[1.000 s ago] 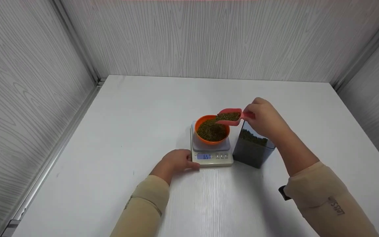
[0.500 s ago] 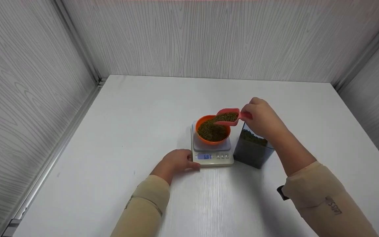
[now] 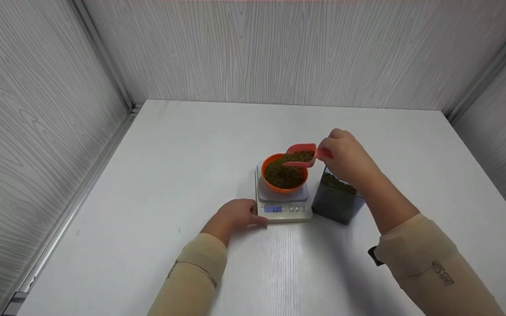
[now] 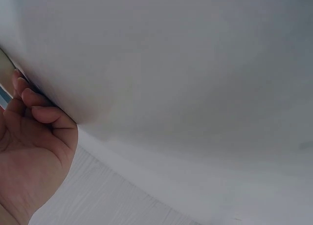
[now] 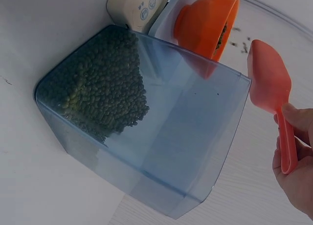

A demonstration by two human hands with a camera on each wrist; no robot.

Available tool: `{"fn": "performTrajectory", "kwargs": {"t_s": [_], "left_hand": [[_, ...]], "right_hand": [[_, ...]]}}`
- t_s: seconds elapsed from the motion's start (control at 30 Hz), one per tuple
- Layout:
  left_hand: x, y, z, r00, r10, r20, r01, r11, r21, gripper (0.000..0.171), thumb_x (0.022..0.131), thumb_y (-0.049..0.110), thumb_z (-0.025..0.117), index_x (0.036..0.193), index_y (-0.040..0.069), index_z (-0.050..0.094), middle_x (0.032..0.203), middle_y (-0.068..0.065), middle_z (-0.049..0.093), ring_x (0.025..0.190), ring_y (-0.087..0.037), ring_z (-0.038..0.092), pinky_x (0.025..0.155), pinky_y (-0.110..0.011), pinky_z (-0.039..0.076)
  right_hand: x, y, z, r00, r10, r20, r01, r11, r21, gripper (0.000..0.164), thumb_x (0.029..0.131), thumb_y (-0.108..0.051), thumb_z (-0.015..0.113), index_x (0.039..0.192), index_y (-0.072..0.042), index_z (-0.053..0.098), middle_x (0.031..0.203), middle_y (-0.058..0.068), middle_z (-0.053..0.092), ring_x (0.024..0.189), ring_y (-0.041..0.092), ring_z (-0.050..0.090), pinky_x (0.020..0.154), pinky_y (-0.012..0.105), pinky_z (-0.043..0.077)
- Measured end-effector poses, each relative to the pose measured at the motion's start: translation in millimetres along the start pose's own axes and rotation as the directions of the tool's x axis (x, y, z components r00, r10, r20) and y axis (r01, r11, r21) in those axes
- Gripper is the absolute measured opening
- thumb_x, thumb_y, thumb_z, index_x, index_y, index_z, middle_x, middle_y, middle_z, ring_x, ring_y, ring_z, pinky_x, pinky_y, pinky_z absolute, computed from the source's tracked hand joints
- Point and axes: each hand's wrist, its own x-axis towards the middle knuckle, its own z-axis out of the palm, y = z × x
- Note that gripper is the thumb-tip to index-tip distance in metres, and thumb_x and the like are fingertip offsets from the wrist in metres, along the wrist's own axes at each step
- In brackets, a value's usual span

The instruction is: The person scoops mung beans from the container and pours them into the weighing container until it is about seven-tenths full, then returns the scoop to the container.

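My right hand grips the handle of a red scoop, which holds green beans. The scoop's lip hangs over an orange bowl, tilted toward it. A few beans are falling between scoop and bowl in the right wrist view. Green beans heap inside the bowl, which sits on the plate of a white kitchen scale with a lit display. At the scale's front left corner my left hand holds its edge, thumb along the front and fingers curled at the side.
Just right of the scale stands a clear square container, with green beans banked at one side. It lies below my right hand. The white table is bounded by pale wood-grain panels at the back and sides.
My right hand and the scoop have moved slightly left, further over the bowl. Beans in the scoop look fewer and the scale's number has risen. The left hand stays put.
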Motion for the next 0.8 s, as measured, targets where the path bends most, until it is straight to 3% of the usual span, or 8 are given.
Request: {"fn": "performTrajectory", "kwargs": {"t_s": [0.17,0.57,0.8], "left_hand": [[0.9,0.2,-0.3,1.0,-0.01,0.01,0.01,1.0,0.003,0.04,0.073,0.053,0.069,0.073,0.017,0.052,0.067,0.003,0.048,0.07,-0.015,0.046,0.064,-0.031,0.035],[2.4,-0.2,-0.1,1.0,-0.002,0.019,0.002,1.0,0.01,0.04,0.074,0.053,0.068,0.075,0.016,0.052,0.068,0.003,0.048,0.071,-0.015,0.046,0.064,-0.031,0.036],[1.9,-0.5,-0.2,1.0,0.0,0.013,0.0,1.0,-0.006,0.04,0.072,0.052,0.069,0.074,0.016,0.052,0.069,0.004,0.048,0.072,-0.015,0.047,0.065,-0.032,0.036]], "right_hand": [[0.9,-0.4,2.3,0.999,-0.035,-0.005,0.035,0.999,-0.01,0.011,0.083,-0.006,0.064,0.092,0.0,0.065,0.087,0.012,0.052,0.085,0.026,0.05,0.075,0.038,0.047],[-1.9,-0.2,5.3,1.0,0.004,0.024,-0.004,1.0,-0.016,0.009,0.082,-0.006,0.065,0.091,-0.004,0.066,0.088,0.009,0.052,0.085,0.023,0.049,0.076,0.037,0.047],[-6.4,2.5,7.0,0.999,-0.028,0.034,0.029,0.999,-0.019,0.013,0.08,-0.002,0.065,0.093,-0.003,0.066,0.089,0.011,0.054,0.086,0.025,0.05,0.077,0.039,0.048]]}}
